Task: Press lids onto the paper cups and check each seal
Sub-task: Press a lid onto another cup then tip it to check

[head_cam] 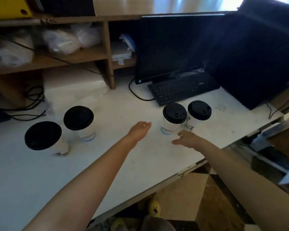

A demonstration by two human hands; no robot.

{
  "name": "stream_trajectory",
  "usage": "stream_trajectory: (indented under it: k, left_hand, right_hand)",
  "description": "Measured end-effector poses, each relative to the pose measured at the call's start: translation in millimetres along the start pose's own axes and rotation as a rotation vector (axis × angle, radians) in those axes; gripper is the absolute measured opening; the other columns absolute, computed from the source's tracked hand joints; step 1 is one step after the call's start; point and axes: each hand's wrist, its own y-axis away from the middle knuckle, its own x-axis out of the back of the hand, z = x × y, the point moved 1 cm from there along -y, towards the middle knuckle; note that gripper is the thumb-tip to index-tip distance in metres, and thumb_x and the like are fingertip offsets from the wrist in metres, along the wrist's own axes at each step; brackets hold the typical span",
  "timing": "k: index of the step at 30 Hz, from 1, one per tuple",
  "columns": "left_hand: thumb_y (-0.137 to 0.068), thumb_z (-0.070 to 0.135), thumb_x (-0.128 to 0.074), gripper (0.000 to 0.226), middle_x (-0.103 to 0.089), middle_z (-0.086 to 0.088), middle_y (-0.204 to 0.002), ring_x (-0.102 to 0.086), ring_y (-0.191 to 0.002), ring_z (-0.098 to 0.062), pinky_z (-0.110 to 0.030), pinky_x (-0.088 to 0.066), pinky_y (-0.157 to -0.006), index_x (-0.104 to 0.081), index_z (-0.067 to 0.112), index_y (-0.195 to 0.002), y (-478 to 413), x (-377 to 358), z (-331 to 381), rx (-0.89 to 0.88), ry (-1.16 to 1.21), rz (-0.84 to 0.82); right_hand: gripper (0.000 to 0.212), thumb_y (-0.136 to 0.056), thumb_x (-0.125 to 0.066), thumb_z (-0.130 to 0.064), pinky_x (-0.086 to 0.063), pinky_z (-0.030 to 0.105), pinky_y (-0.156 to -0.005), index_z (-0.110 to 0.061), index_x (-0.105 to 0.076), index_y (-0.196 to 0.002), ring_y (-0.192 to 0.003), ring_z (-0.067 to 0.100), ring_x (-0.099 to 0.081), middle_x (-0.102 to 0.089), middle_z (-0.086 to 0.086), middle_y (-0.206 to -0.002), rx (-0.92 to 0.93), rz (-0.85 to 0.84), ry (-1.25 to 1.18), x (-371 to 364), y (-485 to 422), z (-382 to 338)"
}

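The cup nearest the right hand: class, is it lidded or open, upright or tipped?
Lidded and upright. A black lid covers the cup, which stands on its base on the white table.

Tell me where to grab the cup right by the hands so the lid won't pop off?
Wrap the right hand around the ribbed paper wall of the nearest cup, below its black lid, coming from the near side. The cup stands upright, and another cup crowds its far right.
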Motion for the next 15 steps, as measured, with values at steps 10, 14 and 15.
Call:
stream_trajectory:
  k: [10, 14, 15]
  left_hand:
    - [-0.094, 0.051, -0.039, 0.050, -0.045, 0.000, -0.142, -0.041, -0.130, -0.018, -0.039, -0.036, -0.108, -0.041, 0.026, -0.137, -33.0, -54.3, 49.6, -0.161, 0.182, 0.054]
    - [-0.094, 0.043, -0.045, 0.033, -0.057, 0.002, -0.121, -0.052, -0.114, -0.015, -0.024, -0.040, -0.090, -0.053, 0.026, -0.122, -46.6, -65.8, 57.3, -0.201, 0.236, 0.126]
    - [-0.095, 0.040, -0.046, 0.033, -0.057, 0.000, -0.120, -0.052, -0.111, -0.015, -0.024, -0.040, -0.088, -0.053, 0.024, -0.122, -49.2, -67.6, 56.8, -0.196, 0.241, 0.152]
  right_hand:
    - [0.067, -0.082, -0.071, -0.015, -0.039, 0.029, -0.097, -0.005, -0.035, -0.138, -0.129, 0.026, -0.043, -0.042, 0.011, -0.141, 0.341, 0.276, -0.289, 15.2, -30.3, 8.4]
    - [0.063, -0.082, -0.072, -0.014, -0.041, 0.026, -0.094, -0.008, -0.039, -0.135, -0.117, 0.020, -0.049, -0.049, 0.003, -0.129, 0.453, 0.233, -0.412, 10.5, -32.8, 4.9]
    - [0.064, -0.082, -0.072, -0.015, -0.041, 0.026, -0.094, -0.009, -0.039, -0.136, -0.114, 0.017, -0.049, -0.049, 0.001, -0.129, 0.466, 0.225, -0.430, 8.8, -33.1, 4.1]
